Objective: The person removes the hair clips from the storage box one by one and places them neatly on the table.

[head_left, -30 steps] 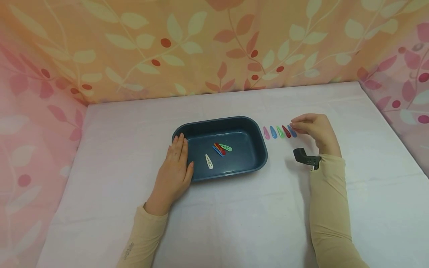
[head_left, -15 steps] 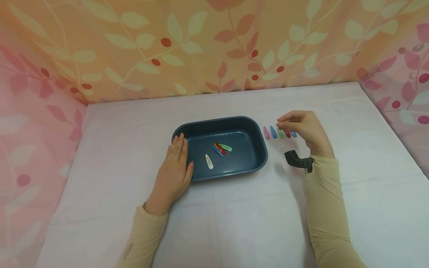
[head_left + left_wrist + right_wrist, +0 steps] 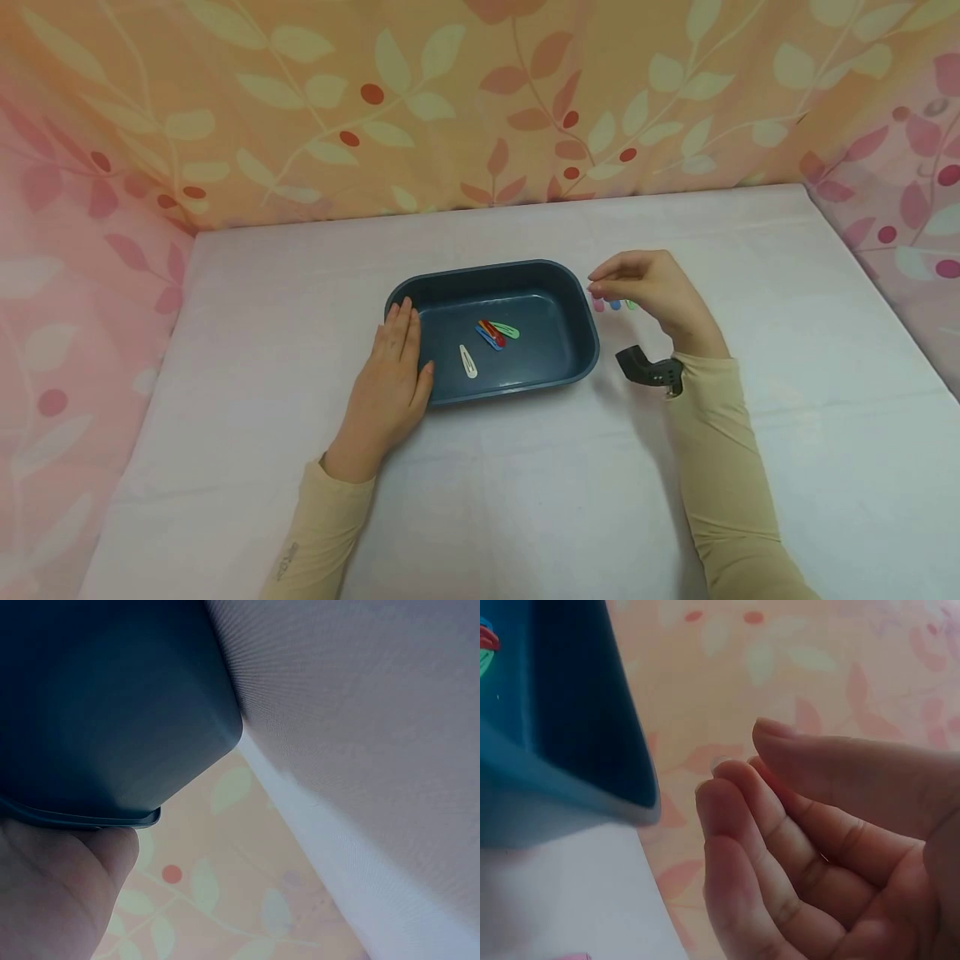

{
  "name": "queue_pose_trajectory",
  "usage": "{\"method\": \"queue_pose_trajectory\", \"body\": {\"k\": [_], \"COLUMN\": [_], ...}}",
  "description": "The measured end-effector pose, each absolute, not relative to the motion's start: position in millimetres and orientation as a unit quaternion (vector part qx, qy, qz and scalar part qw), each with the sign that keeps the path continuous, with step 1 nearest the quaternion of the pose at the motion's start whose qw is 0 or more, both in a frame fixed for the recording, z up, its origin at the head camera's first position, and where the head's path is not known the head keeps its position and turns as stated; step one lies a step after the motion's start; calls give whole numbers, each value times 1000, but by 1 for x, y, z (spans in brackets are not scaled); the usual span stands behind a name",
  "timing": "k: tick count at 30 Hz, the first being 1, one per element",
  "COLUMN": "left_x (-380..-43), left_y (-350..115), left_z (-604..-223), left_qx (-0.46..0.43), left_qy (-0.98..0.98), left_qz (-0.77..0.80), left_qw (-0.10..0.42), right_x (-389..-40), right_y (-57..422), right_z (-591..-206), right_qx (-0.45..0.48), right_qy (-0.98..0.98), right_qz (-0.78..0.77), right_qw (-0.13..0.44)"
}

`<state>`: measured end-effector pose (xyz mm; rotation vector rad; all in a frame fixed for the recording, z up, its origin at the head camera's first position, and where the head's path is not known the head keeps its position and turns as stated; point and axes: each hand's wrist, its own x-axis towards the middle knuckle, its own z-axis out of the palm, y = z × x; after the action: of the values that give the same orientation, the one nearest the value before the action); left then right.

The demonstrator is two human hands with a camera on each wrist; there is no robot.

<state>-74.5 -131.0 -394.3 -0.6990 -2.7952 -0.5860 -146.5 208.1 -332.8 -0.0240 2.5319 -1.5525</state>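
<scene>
A dark blue basin point(image 3: 555, 380) stands on the white cloth. My left hand point(image 3: 384, 392) lies along its left rim with straight fingers; the left wrist view shows the basin's outer wall point(image 3: 142, 727) close up. Inside are a white snap hair clip point(image 3: 468, 362) and a small pile with a green clip point(image 3: 506, 331), a blue clip point(image 3: 489, 338) and red and orange ones. Past the right rim, my right hand point(image 3: 660, 293) hovers over a row of clips, its thumb and fingers apart with nothing between them. Ends of a pink clip point(image 3: 598, 306) and others peek out below it.
The white cloth point(image 3: 480, 500) covers the table. Patterned curtains point(image 3: 450, 108) hang behind it and at both sides. A black camera mount point(image 3: 648, 369) juts from the right sleeve.
My right hand has moved left along the row of clips, from the far blue one to above the pink one near the basin. My left hand has stayed in place.
</scene>
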Motion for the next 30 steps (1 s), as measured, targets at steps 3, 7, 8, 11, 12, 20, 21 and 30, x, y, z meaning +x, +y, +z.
{"method": "queue_pose_trajectory", "body": {"k": [3, 7, 8, 11, 12, 20, 21, 30], "left_x": [-74, -74, -74, -75, -75, -76, -76, -75], "left_y": [-132, -133, -133, -133, -133, -130, -130, -133], "left_z": [-394, -394, -394, -395, -395, -395, -395, -396], "left_qx": [-235, -235, -235, -236, -236, -240, -240, -235], "left_qy": [-947, -946, -946, -946, -946, -945, -945, -947], "left_qz": [-197, -196, -197, -196, -197, -195, -196, -189], "left_qw": [101, 104, 104, 105, 105, 105, 106, 110], "right_x": [-146, -147, -147, -146, -145, -146, -147, -160], "right_y": [204, 200, 199, 196, 194, 186, 183, 156], "right_z": [-332, -332, -332, -332, -332, -333, -333, -332], "right_qx": [-19, -41, -46, -61, -63, -99, -106, -147], "right_qy": [846, 842, 842, 844, 844, 843, 845, 851], "right_qz": [-524, -529, -528, -521, -520, -511, -507, -479], "right_qw": [92, 99, 101, 113, 118, 132, 132, 158]}}
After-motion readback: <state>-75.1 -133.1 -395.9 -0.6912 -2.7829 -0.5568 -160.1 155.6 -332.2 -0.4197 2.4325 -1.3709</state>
